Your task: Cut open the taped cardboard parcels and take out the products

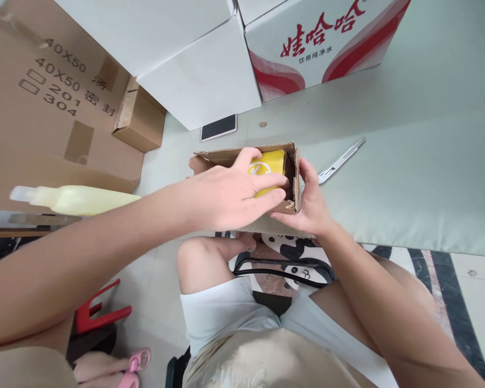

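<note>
A small open cardboard box [293,183] lies at the table's near edge, with a yellow container [274,159] inside it. The container carries a white round mark, and its lower part is hidden. My left hand [234,196] reaches across from the left into the box. Its fingers are spread and curled over the yellow container, two of the tips at the container's right end. My right hand [313,202] grips the right end of the box, fingers behind the end wall and thumb along the near side. To the right lies a white utility knife [341,161].
Behind the box are a phone [219,128], white cartons [202,70] and a red-marked water carton [323,48]. Brown cartons [64,108] and a bottle of pale yellow liquid [84,200] stand left. Another person's feet in pink slippers [139,360] and a red stool [101,315] are lower left.
</note>
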The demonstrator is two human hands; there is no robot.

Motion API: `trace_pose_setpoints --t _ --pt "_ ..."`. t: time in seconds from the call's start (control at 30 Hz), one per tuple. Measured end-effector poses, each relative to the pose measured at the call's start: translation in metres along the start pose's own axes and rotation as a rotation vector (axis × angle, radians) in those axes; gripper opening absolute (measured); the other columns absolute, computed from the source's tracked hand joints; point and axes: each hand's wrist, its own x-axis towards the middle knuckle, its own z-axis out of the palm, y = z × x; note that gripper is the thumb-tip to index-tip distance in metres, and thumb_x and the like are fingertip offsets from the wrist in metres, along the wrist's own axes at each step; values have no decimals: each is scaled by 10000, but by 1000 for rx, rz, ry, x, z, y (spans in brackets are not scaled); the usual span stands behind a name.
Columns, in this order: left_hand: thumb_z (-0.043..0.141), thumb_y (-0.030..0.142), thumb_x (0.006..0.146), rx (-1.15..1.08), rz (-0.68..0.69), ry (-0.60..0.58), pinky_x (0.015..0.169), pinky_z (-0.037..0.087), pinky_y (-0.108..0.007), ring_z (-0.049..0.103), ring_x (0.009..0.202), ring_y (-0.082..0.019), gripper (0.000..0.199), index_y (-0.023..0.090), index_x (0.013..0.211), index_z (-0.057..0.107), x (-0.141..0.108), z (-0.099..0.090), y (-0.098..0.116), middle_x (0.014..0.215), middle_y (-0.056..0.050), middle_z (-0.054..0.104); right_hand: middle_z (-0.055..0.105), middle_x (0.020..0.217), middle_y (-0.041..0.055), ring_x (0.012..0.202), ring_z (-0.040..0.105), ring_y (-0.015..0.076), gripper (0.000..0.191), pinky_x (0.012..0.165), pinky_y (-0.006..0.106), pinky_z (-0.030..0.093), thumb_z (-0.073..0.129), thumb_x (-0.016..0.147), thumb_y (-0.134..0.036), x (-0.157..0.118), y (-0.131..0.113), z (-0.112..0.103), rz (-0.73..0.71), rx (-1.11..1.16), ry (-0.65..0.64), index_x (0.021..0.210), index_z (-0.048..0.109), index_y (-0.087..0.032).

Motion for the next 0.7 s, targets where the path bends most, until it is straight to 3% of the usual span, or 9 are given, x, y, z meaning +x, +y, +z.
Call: trace_pose_setpoints --t 0.17,0.3,0.4,0.57,0.7 --pt "535 650 892 24 2 5 1022 537 -422 704 967 -225 501 459 1332 680 4 -1 -25 1484 -26 491 300 1674 167 1581 340 392 1163 1260 670 368 730 820 -747 1 2 3 -28 32 50 1673 44 -353" --pt "502 687 897 -2 34 -53 1095 482 -437 645 1109 -252 577 444 1407 620 4 -6 -45 1400 -41 525 311 1670 167 1577 350 389 1173 1267 669 357 727 812 -762 1 2 4 -21 28 63 1678 55 -344" --pt "513 661 909 -60 -16 -72 1095 472 -467 604 1175 -270 567 406 1410 584 9 -5 -55 1307 -52 564 312 1661 171 1582 334 401 1183 1273 678 338 722 808 -767 2 1 3 -4 17 37 1674 38 -340" --pt "571 617 916 -296 -255 230 884 553 -409 661 998 -249 587 255 1367 471 26 7 -58 1147 -97 634 318 1664 150 1569 345 404 1159 1266 670 344 746 806 -722 4 -1 3 -21 31 59 1675 77 -348" --pt "583 746 866 -186 -340 260 946 547 -480 672 1139 -360 654 200 1224 537 26 10 -38 1216 -161 640 314 1668 142 1560 358 389 1132 1262 658 355 738 818 -711 3 -2 4 -42 37 83 1678 98 -346"
